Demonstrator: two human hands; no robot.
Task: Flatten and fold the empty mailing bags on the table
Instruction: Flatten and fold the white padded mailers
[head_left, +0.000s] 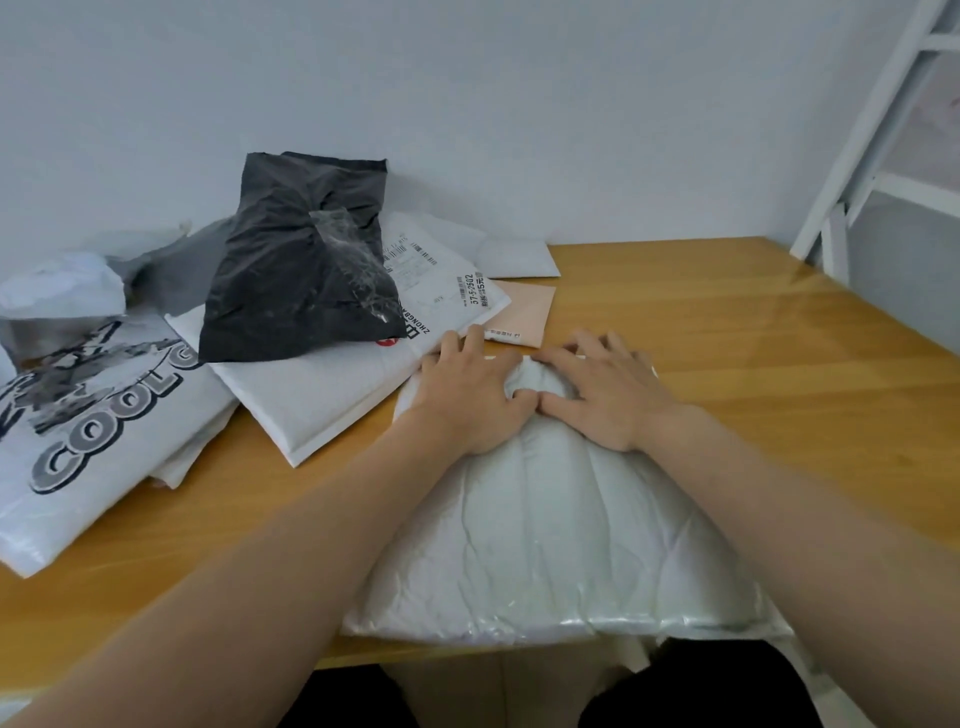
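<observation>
Plain pale wall backs a wooden desk (727, 338) where a white mailing bag (545, 519) lies lengthwise in front of the person, its near edge hanging slightly over the desk's front. Both hands press on its far end, the left hand (475, 395) and right hand (605, 395) side by side, thumbs nearly touching, fingers (587, 345) spread flat and released rather than clenched on anything. The bag looks puffed between the palms, so trapped air may bulge back, or the slick film may slide off the front edge. Left of it a padded white mailer (332, 395) touches or perhaps overlaps the bag's corner, under a black bag (296, 270); a printed bag (98, 415) and a pink envelope (524, 312) crowd the folding space.
</observation>
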